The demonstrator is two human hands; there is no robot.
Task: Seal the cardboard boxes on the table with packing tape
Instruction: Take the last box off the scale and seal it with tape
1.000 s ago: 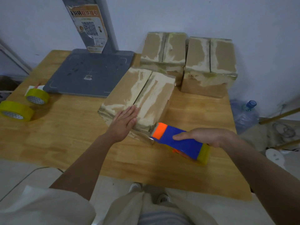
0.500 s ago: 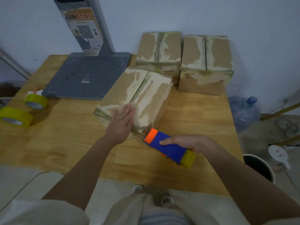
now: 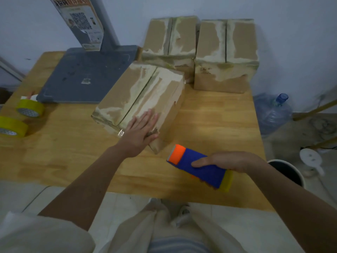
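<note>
- The near cardboard box (image 3: pixel 140 99) lies angled on the tabletop (image 3: pixel 209 114), just near of the two far boxes; its top flaps meet along a centre seam.
- The tape dispenser (image 3: pixel 199 168) has come off the box: half a second ago its orange nose touched the near end, and now it hovers apart, to the near right of it. I judge that one tape run is finished and cut.
- The left hand (image 3: pixel 141 133) has slid right and now lies flat over the near right corner, fingers (image 3: pixel 149 117) spread and holding nothing, seemingly pressing the tape end down.
- The right hand (image 3: pixel 231 160) is wrapped around the dispenser's blue body.
- A glossy tape tail (image 3: pixel 120 132) shows on the near face.
- The far left box (image 3: pixel 169 41) and far right box (image 3: pixel 226 52) stand closed against the wall; whether fresh tape covers their seams is unclear.
- No box shows its contents.
- Two yellow tape rolls (image 3: pixel 30 107) rest at the left edge, and a dark bucket (image 3: pixel 288 172) stands on the floor to the right, its inside unreadable.
</note>
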